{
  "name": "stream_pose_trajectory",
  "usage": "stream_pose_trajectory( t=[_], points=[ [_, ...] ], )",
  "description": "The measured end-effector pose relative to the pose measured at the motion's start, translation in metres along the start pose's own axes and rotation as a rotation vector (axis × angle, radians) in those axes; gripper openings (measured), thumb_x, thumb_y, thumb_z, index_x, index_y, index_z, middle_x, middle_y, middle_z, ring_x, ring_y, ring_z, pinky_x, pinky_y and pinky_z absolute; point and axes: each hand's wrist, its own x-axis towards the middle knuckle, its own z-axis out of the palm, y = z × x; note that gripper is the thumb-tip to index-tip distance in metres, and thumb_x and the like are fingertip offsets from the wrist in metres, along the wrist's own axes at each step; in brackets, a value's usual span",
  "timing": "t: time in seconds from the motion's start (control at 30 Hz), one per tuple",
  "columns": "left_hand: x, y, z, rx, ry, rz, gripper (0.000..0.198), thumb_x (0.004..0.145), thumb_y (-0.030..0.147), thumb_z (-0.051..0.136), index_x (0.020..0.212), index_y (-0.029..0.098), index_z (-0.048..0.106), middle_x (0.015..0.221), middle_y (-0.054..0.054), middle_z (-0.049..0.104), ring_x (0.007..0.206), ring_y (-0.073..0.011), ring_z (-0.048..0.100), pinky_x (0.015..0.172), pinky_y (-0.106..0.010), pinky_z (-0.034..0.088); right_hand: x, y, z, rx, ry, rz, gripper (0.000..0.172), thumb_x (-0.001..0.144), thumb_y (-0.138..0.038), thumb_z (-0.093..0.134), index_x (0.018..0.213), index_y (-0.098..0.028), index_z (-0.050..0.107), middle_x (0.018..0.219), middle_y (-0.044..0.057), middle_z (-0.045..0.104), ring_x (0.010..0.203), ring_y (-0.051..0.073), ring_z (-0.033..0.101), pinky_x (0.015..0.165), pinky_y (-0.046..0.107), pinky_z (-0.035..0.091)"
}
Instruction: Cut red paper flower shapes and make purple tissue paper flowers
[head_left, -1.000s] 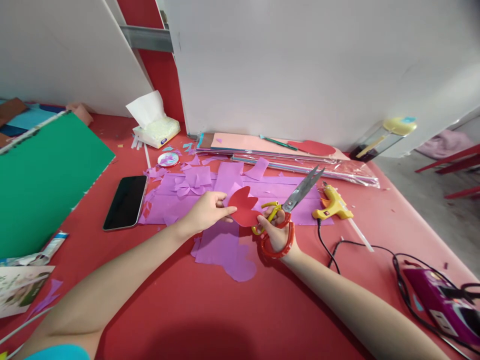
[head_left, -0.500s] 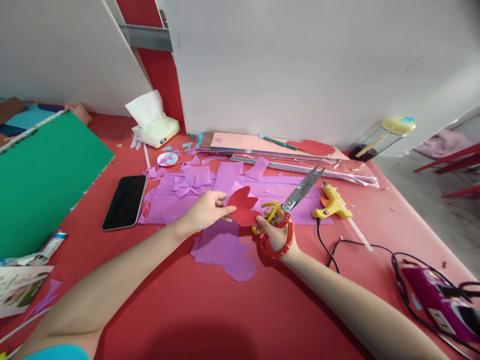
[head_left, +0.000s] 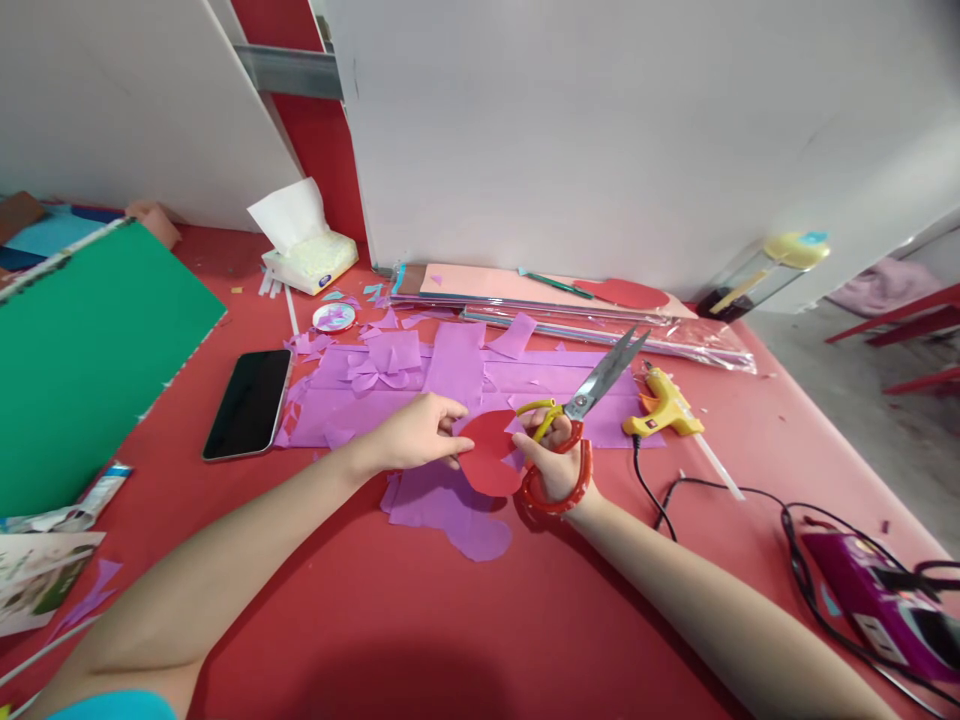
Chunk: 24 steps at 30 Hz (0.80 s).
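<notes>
Lying at the far left of the red tabletop [head_left: 420,640] is a green sheet [head_left: 90,350]; next a phone [head_left: 248,403], face up, and a tissue box [head_left: 309,262] behind it; purple paper [head_left: 450,380] spreads mid-table; the left hand [head_left: 412,435] pinches a red cutout [head_left: 487,462] by its left edge, fingers pressed on it, low over the purple paper; the right hand [head_left: 556,462] grips scissors [head_left: 581,405] through the handles, blades together, pointing up-right, touching the cutout's right side; a glue gun [head_left: 664,408] lies just beyond; a power strip [head_left: 877,600] sits far right.
</notes>
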Motion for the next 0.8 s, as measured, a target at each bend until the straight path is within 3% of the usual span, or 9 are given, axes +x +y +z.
stream_pose_trajectory(
  t=[0.17, 0.4, 0.5, 0.7, 0.8],
  points=[
    [-0.001, 0.000, 0.001, 0.047, -0.030, -0.011, 0.016, 0.068, 0.022, 0.060, 0.064, 0.017, 0.045, 0.047, 0.008, 0.040, 0.056, -0.0218, 0.066, 0.041, -0.019, 0.028, -0.004, -0.007, 0.003, -0.065, -0.064, 0.009, 0.027, 0.064, -0.022, 0.068, 0.074, -0.021, 0.043, 0.066, -0.005, 0.046, 0.057, 0.011, 0.048, 0.054, 0.026, 0.044],
    [0.001, -0.005, 0.000, 0.062, -0.017, -0.004, 0.016, 0.068, 0.027, 0.059, 0.078, 0.016, 0.054, 0.052, 0.005, 0.049, 0.055, -0.0195, 0.065, 0.046, -0.022, 0.037, -0.005, -0.011, 0.005, -0.159, -0.083, 0.010, 0.028, 0.061, -0.022, 0.070, 0.069, -0.021, 0.042, 0.069, -0.003, 0.046, 0.059, 0.011, 0.047, 0.057, 0.027, 0.042],
    [0.002, -0.007, 0.003, 0.097, 0.049, 0.031, 0.020, 0.070, 0.027, 0.057, 0.087, 0.015, 0.055, 0.057, 0.003, 0.054, 0.054, -0.0149, 0.060, 0.048, -0.022, 0.039, -0.005, -0.009, 0.004, -0.158, -0.060, 0.015, 0.029, 0.063, -0.025, 0.068, 0.073, -0.021, 0.041, 0.069, -0.004, 0.046, 0.060, 0.012, 0.047, 0.058, 0.028, 0.043],
    [0.002, -0.008, 0.017, -0.021, 0.134, 0.134, 0.032, 0.075, 0.018, 0.050, 0.105, 0.021, 0.042, 0.058, 0.008, 0.042, 0.046, -0.0057, 0.042, 0.044, -0.016, 0.034, -0.002, -0.004, -0.001, -0.274, 0.069, -0.016, 0.026, 0.065, -0.025, 0.066, 0.073, -0.021, 0.042, 0.067, -0.005, 0.040, 0.057, 0.009, 0.038, 0.056, 0.025, 0.037],
    [0.001, -0.009, 0.023, -0.112, 0.134, 0.174, 0.042, 0.076, 0.016, 0.050, 0.114, 0.024, 0.034, 0.065, 0.008, 0.042, 0.044, -0.0036, 0.040, 0.043, -0.015, 0.032, 0.000, -0.002, -0.002, -0.246, 0.080, -0.010, 0.025, 0.066, -0.026, 0.066, 0.074, -0.021, 0.042, 0.067, -0.005, 0.041, 0.060, 0.011, 0.041, 0.059, 0.026, 0.039]
  ],
)
